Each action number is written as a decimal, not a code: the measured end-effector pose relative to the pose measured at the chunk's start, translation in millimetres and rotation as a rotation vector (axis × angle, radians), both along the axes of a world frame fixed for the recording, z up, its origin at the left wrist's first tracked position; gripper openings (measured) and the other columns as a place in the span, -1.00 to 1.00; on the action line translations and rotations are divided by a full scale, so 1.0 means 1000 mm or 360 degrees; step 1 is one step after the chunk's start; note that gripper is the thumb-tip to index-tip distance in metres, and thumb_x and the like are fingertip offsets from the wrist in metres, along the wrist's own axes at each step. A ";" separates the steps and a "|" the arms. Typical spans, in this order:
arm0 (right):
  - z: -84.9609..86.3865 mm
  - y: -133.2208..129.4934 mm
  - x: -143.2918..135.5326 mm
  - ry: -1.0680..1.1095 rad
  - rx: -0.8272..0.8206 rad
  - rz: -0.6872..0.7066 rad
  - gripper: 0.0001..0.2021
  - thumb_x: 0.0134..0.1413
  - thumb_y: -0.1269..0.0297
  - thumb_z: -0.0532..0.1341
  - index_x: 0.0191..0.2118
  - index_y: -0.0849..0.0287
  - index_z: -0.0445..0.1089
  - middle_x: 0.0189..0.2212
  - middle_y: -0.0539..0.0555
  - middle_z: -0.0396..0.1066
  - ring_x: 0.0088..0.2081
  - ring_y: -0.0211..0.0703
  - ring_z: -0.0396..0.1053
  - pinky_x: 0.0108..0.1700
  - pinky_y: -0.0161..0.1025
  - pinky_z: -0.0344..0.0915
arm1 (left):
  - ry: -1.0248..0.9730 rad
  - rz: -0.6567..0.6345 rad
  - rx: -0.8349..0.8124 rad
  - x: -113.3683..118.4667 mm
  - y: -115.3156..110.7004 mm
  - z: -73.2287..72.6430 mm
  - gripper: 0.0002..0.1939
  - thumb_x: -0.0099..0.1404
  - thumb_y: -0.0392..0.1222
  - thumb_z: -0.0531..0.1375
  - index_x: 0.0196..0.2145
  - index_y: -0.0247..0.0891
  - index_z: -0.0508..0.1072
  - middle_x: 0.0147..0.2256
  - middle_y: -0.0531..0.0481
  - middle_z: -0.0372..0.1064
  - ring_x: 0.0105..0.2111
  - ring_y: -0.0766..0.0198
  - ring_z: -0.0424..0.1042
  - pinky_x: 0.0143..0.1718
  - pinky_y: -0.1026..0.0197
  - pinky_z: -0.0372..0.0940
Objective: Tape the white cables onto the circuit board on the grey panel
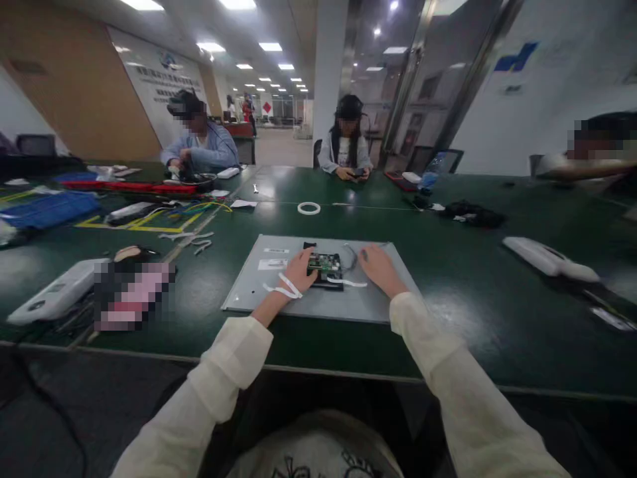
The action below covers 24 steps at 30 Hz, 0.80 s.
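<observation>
A flat grey panel (269, 299) with white labels lies on the green table in front of me. On its middle sits a green circuit board (324, 261) over a black bracket (331, 285). My left hand (300, 267) grips the board's left side, thumb at the near edge. A thin grey cable (351, 256) curves off the board's right side. My right hand (377, 265) is closed with its fingertips at this cable; the exact grip is small and blurred. White strips (288, 287) cross my left wrist, and another white strip (348, 283) lies over the bracket.
A roll of white tape (308, 208) lies beyond the panel. White devices rest at left (60, 289) and right (550, 257). Cut strips (192, 240), a blue tray (50, 211) and black cables (472, 214) lie around. People sit across the table and at far right.
</observation>
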State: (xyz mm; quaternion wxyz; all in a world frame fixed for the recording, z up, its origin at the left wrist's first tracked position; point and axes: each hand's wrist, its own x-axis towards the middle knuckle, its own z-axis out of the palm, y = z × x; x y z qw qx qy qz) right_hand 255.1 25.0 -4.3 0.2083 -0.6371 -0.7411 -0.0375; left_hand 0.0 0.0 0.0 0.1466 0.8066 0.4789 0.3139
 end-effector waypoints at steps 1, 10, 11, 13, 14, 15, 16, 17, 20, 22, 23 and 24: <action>0.000 0.000 0.000 0.0031 0.0039 -0.0001 -0.61 0.21 0.21 -0.06 -0.03 0.33 0.34 0.01 0.35 0.28 0.11 0.11 0.17 0.08 0.00 0.16 | -0.0006 -0.0003 0.0004 0.000 0.000 0.000 -0.38 0.16 -0.28 0.09 0.17 -0.48 0.07 0.10 -0.36 0.13 0.12 -0.05 0.16 0.15 -0.05 0.10; 0.004 -0.009 -0.010 -0.0090 -0.0049 0.0322 -0.58 0.23 0.12 -0.05 0.11 0.13 0.28 0.15 0.22 0.15 0.15 0.07 0.12 0.15 0.02 0.06 | 0.0005 0.0003 0.0105 -0.001 0.002 -0.003 -0.44 0.11 -0.33 0.12 0.10 -0.37 0.17 0.05 -0.25 0.19 0.09 0.03 0.22 0.15 -0.02 0.13; 0.005 -0.009 -0.009 -0.0093 -0.0050 0.0330 -0.58 0.23 0.14 -0.05 0.10 0.16 0.29 0.13 0.23 0.18 0.15 0.06 0.13 0.16 0.01 0.06 | 0.0007 0.0002 0.0122 -0.001 0.002 -0.004 -0.46 0.11 -0.33 0.12 0.08 -0.36 0.20 0.05 -0.24 0.20 0.09 0.03 0.22 0.15 -0.02 0.13; 0.007 -0.009 -0.006 -0.0064 -0.0035 0.0313 -0.58 0.22 0.16 -0.04 0.07 0.24 0.32 0.11 0.28 0.21 0.14 0.05 0.14 0.16 -0.03 0.05 | 0.0013 -0.0002 0.0151 -0.002 0.002 -0.004 -0.50 0.11 -0.33 0.12 0.04 -0.36 0.23 0.04 -0.24 0.21 0.09 0.04 0.22 0.16 -0.01 0.12; 0.008 -0.009 -0.004 -0.0038 -0.0027 0.0296 -0.58 0.22 0.18 -0.03 0.05 0.28 0.34 0.09 0.30 0.22 0.14 0.04 0.14 0.16 -0.04 0.06 | 0.0015 0.0000 0.0161 -0.002 0.002 -0.004 -0.51 0.11 -0.33 0.12 0.04 -0.37 0.24 0.03 -0.24 0.22 0.09 0.05 0.22 0.16 -0.01 0.12; 0.008 -0.008 -0.002 -0.0008 -0.0024 0.0280 -0.59 0.22 0.19 -0.03 0.02 0.29 0.37 0.08 0.31 0.23 0.13 0.04 0.16 0.15 -0.05 0.07 | 0.0017 0.0004 0.0167 -0.002 0.002 -0.004 -0.51 0.11 -0.32 0.12 0.03 -0.37 0.24 0.03 -0.24 0.22 0.09 0.05 0.22 0.16 -0.01 0.12; 0.008 -0.008 0.001 0.0025 -0.0022 0.0265 -0.61 0.21 0.20 -0.03 -0.01 0.30 0.39 0.07 0.31 0.25 0.12 0.04 0.17 0.15 -0.05 0.09 | 0.0019 0.0010 0.0170 -0.002 0.002 -0.005 -0.52 0.12 -0.32 0.12 0.03 -0.36 0.24 0.03 -0.24 0.22 0.09 0.04 0.22 0.16 -0.02 0.12; 0.008 -0.008 0.003 0.0058 -0.0016 0.0250 -0.62 0.21 0.21 -0.03 -0.04 0.29 0.40 0.06 0.31 0.26 0.11 0.04 0.18 0.14 -0.04 0.10 | 0.0017 0.0016 0.0171 -0.002 0.002 -0.005 -0.52 0.12 -0.31 0.13 0.03 -0.35 0.24 0.03 -0.23 0.22 0.08 0.04 0.22 0.16 -0.02 0.12; 0.003 -0.009 0.008 0.0116 0.0048 0.0226 -0.64 0.20 0.22 -0.02 -0.06 0.26 0.41 0.08 0.29 0.23 0.14 0.07 0.14 0.14 0.01 0.10 | -0.0003 0.0017 0.0172 -0.002 0.002 -0.006 -0.52 0.12 -0.29 0.14 0.03 -0.33 0.25 0.03 -0.21 0.23 0.07 0.04 0.23 0.15 -0.03 0.13; -0.002 -0.010 0.010 0.0129 0.0103 0.0218 -0.64 0.19 0.21 -0.02 -0.03 0.23 0.38 0.11 0.28 0.18 0.16 0.10 0.09 0.14 0.05 0.09 | -0.0021 0.0003 0.0170 -0.002 0.002 -0.007 -0.51 0.11 -0.29 0.15 0.03 -0.32 0.24 0.03 -0.20 0.23 0.07 0.04 0.23 0.14 -0.04 0.14; -0.005 -0.010 0.011 0.0138 0.0120 0.0215 -0.64 0.18 0.22 -0.01 -0.02 0.22 0.36 0.12 0.27 0.16 0.17 0.11 0.08 0.14 0.06 0.09 | -0.0026 -0.0004 0.0168 -0.002 0.002 -0.007 -0.51 0.11 -0.28 0.15 0.04 -0.31 0.24 0.03 -0.20 0.23 0.07 0.04 0.23 0.14 -0.05 0.14; -0.007 -0.009 0.012 0.0150 0.0130 0.0213 -0.65 0.18 0.22 -0.01 -0.01 0.21 0.35 0.13 0.27 0.15 0.16 0.11 0.08 0.13 0.07 0.10 | -0.0028 -0.0008 0.0163 -0.002 0.003 -0.007 -0.50 0.11 -0.28 0.15 0.04 -0.30 0.24 0.03 -0.20 0.23 0.07 0.04 0.23 0.14 -0.06 0.14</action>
